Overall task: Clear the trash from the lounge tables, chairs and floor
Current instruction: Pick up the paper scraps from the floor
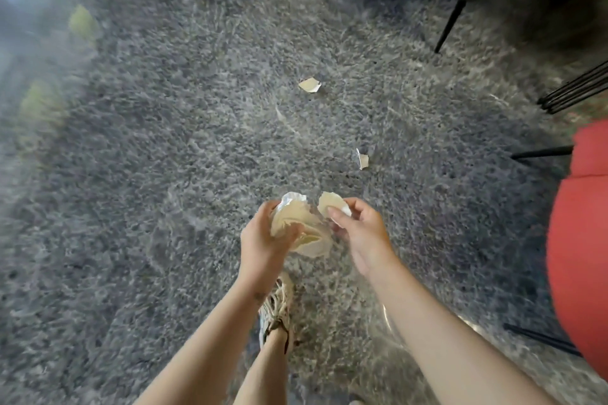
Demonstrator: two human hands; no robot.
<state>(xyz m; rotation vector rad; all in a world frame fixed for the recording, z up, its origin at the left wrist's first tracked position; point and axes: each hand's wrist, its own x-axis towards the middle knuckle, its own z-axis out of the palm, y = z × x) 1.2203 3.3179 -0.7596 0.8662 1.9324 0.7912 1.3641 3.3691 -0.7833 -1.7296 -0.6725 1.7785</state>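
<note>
Floor part of the job in hand, by the look of it: collecting torn scraps from the carpet [164, 174].

Gripping a wad [316, 242] of scraps with the left hand [263, 240], closed round it from the 9 o'clock side. Pinching one more scrap [327, 200] with the right hand [358, 233], between thumb and fingertips, just beside the wad at its 2 o'clock; close to it, but seemingly not pressed into it. Probably about to join this piece to the wad.

Left to pick from the carpet: a near scrap [362, 159] at about 1 o'clock from the hands, and a far scrap [310, 85] at 12 o'clock, well apart from each other.

Next move, as a judgement only: tuck the pinched piece under the left fingers to free the right hand, then bend and reach forward for the near scrap, afterwards the far one. Calls for a fine pinch, because of thin pieces lying in long pile: easy to push them deeper instead of lifting. Calls also for a firm left grip, otherwise a risk of loose pieces slipping out of the wad.

Around: a red chair [582, 240] at 3 o'clock, black legs [450, 25] at 1 o'clock, a shoe [276, 309] at 6 o'clock below the hands. Yellowish blurs [82, 21] at 9 to 10 o'clock; impossible to tell whether trash. No bin in view.
</note>
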